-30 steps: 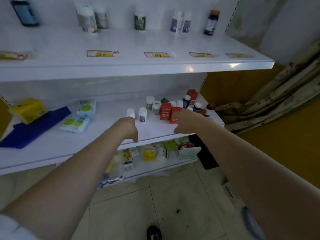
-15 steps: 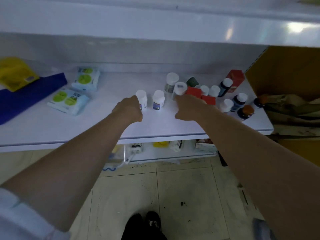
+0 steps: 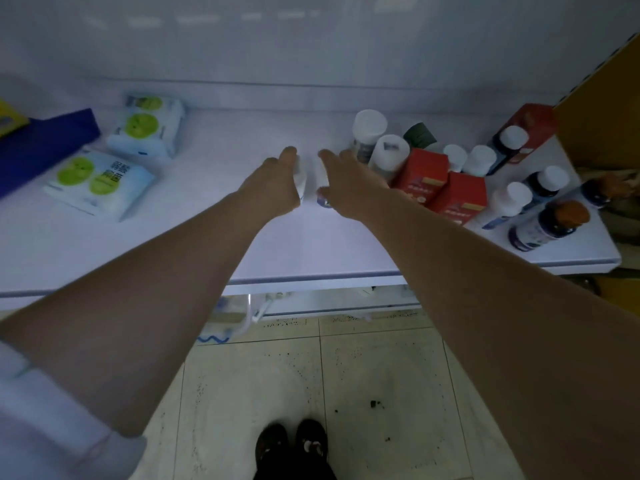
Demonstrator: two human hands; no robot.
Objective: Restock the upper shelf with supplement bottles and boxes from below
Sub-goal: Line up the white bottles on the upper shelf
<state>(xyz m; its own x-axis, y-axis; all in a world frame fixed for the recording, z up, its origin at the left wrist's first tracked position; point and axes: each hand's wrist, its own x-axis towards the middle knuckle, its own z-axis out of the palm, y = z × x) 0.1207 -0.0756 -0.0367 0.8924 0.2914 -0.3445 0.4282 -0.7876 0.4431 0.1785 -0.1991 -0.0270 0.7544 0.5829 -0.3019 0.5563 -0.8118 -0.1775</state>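
Note:
On the lower white shelf (image 3: 311,237) my left hand (image 3: 273,183) wraps around a small white bottle (image 3: 300,176). Right beside it, my right hand (image 3: 351,183) holds a second small white bottle (image 3: 321,183); most of both bottles is hidden by my fingers. Both bottles stand on the shelf. To the right stand two red boxes (image 3: 420,174) (image 3: 457,199), two taller white-capped bottles (image 3: 369,131) (image 3: 389,152) and several dark bottles (image 3: 540,226). The upper shelf is out of view.
Two packs of wipes with green circles (image 3: 145,126) (image 3: 97,183) lie at the left, next to a blue cloth (image 3: 41,143). A tall red box (image 3: 530,121) stands at the back right. A yellow side panel (image 3: 602,109) bounds the shelf's right end. Tiled floor (image 3: 381,393) lies below.
The view has dropped and moved closer, so the upper shelf is gone from sight. My right hand has left the red boxes and moved left; both hands have reached forward onto the two small white bottles.

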